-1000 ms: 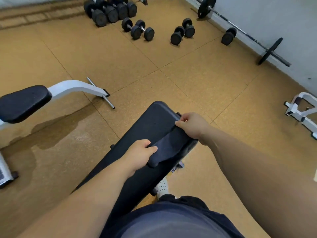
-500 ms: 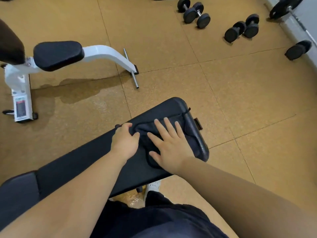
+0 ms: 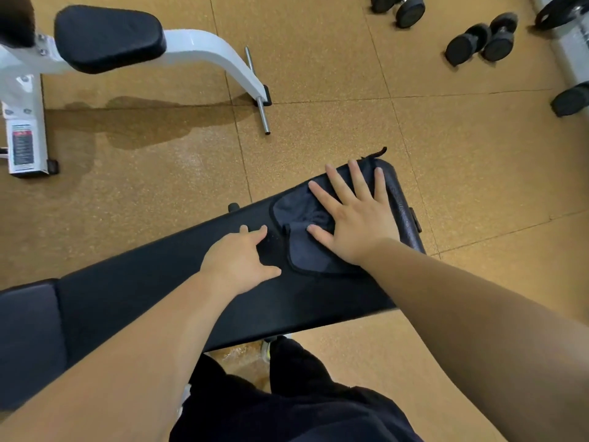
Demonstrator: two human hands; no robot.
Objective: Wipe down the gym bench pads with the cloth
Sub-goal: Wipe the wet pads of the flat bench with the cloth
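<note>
A long black bench pad (image 3: 153,298) runs across the middle of the view, with a second black pad (image 3: 28,339) at its left end. A dark grey cloth (image 3: 302,247) lies flat near the pad's right end. My right hand (image 3: 353,218) presses on the cloth with fingers spread and straight. My left hand (image 3: 239,263) rests on the bare pad just left of the cloth, fingers loosely spread, holding nothing. The cloth's far part is hidden under my right palm.
A white-framed bench (image 3: 204,49) with a black pad (image 3: 105,36) stands at the upper left, its steel peg (image 3: 259,100) jutting out. Black dumbbells (image 3: 484,43) lie at the upper right. A dark wet patch (image 3: 143,126) marks the cork-coloured floor.
My left hand let go of the cloth and now lies open on the pad. My right hand went from gripping the cloth to pressing it flat, pushing it toward the pad's right end.
</note>
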